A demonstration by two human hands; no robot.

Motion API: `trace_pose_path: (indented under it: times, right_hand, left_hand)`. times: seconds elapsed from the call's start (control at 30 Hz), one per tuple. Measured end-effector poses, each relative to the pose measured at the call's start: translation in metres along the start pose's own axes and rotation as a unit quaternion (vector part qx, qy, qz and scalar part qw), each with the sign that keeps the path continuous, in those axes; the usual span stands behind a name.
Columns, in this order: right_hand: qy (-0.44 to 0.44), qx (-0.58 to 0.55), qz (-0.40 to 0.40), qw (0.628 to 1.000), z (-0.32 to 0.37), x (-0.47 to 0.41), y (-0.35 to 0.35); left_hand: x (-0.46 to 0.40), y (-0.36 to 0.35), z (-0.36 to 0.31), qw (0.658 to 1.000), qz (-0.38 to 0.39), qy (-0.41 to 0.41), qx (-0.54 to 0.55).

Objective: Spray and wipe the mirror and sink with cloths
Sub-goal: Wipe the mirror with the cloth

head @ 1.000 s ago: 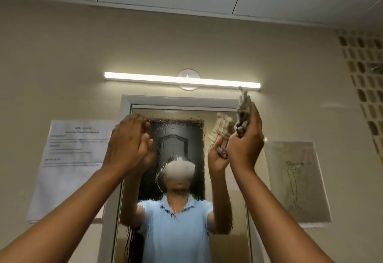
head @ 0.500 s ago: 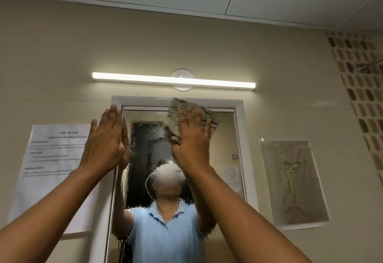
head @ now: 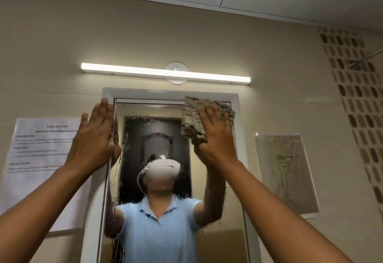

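A tall mirror point(head: 161, 180) in a white frame hangs on the beige wall, its glass wet with droplets and streaks. My right hand point(head: 215, 136) presses a grey-brown textured cloth point(head: 194, 117) flat against the glass at the mirror's top right corner, fingers straight. My left hand point(head: 93, 138) rests flat with straight fingers on the left side of the white frame near the top. The mirror reflects a person in a light blue shirt and a dark door. The sink is out of view.
A lit tube lamp point(head: 165, 73) is mounted just above the mirror. A printed sheet point(head: 41, 159) is taped to the wall on the left, a drawing point(head: 287, 171) on the right. A patterned tile strip point(head: 358, 101) and a shower pipe point(head: 366, 58) are far right.
My right hand unfolded the bunched cloth, pressed it flat on the glass, then slid it right to the top right corner. My left hand opened flat against the left frame.
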State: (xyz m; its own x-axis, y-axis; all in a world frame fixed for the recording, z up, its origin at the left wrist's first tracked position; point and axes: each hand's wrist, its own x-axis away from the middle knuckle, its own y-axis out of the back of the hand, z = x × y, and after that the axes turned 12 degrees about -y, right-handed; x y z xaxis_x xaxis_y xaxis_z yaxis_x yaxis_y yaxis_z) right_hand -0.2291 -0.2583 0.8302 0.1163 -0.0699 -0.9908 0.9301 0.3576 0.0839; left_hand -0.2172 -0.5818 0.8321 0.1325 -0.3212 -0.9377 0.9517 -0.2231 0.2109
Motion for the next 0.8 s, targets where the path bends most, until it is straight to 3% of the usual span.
trace_pose_path:
  times: [0.1, 0.27, 0.5, 0.63, 0.8]
  right_hand:
    - [-0.048, -0.008, -0.02, 0.999, -0.011, 0.005, 0.002]
    - [-0.102, -0.014, -0.052, 0.993, 0.03, 0.007, -0.018]
    - [0.051, -0.016, 0.016, 0.998, 0.129, 0.003, -0.048]
    - [0.088, 0.002, 0.029, 0.996, 0.169, 0.001, -0.06]
    - [0.106, 0.006, 0.028, 0.994, 0.172, 0.004, -0.064]
  left_hand:
    - [0.001, 0.003, -0.001, 1.0, -0.001, -0.008, 0.009]
    - [0.003, 0.01, -0.006, 0.999, -0.004, -0.003, 0.04]
    - [0.004, 0.011, -0.004, 0.998, -0.003, -0.018, 0.065]
    - [0.009, 0.006, 0.003, 0.993, -0.022, -0.034, 0.106]
    - [0.015, -0.001, 0.008, 0.991, -0.033, -0.04, 0.125]
